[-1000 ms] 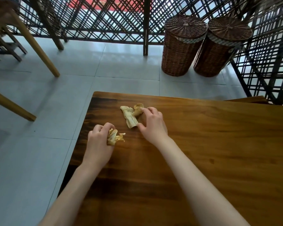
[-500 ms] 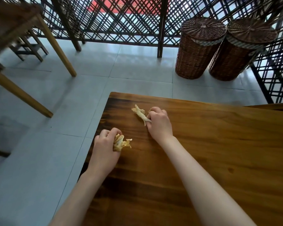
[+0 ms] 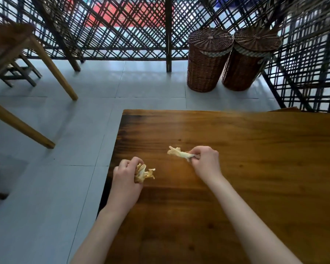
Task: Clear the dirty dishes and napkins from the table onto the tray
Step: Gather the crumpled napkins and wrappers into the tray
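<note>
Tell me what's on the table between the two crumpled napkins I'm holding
Nothing: the head view shows only bare wood of the table between the napkin in your left hand and the napkin in your right hand.

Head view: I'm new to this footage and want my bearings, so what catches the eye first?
Two bare hands over the wooden table: the left hand grips a crumpled napkin near the table's left edge, and the right hand pinches a second twisted napkin further in. Beyond, two lidded wicker baskets stand on the floor by a lattice screen.
</note>
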The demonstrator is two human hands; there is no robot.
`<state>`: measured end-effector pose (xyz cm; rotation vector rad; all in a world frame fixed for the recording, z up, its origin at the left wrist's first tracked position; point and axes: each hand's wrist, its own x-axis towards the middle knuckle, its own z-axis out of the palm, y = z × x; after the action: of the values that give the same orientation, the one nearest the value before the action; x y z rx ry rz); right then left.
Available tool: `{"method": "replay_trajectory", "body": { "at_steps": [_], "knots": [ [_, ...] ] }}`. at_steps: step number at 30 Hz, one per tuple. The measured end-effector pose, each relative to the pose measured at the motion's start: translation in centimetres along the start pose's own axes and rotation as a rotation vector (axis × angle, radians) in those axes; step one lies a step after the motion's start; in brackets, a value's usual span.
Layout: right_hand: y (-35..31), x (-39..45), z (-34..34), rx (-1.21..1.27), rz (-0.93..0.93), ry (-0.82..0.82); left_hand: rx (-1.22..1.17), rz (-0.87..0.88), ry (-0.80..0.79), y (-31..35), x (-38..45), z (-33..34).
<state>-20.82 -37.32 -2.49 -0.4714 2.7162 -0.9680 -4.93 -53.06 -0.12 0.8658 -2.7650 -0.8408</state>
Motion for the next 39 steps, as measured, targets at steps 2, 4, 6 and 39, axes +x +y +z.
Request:
{"method": "replay_trajectory", "body": {
  "at_steps": [2,4,6,39],
  "knots": [
    [0.7,-3.4,-1.7,0.027,0.035,0.004,-0.022,0.025,-0.025,1.2,-2.1,-0.5],
    [1.5,-6.7,-3.3,0.043,0.069,0.014,-0.035,0.049,-0.064,2.4,-4.2,-0.8],
    [2.2,-10.1,-4.7,0.061,0.096,0.026,-0.039,0.052,-0.116,3.6,-6.5,-0.8],
    [36.5,-28.3,-38.3,0.100,0.177,0.155,-0.057,0.156,-0.212,41.5,-29.0,20.5]
  ]
}}
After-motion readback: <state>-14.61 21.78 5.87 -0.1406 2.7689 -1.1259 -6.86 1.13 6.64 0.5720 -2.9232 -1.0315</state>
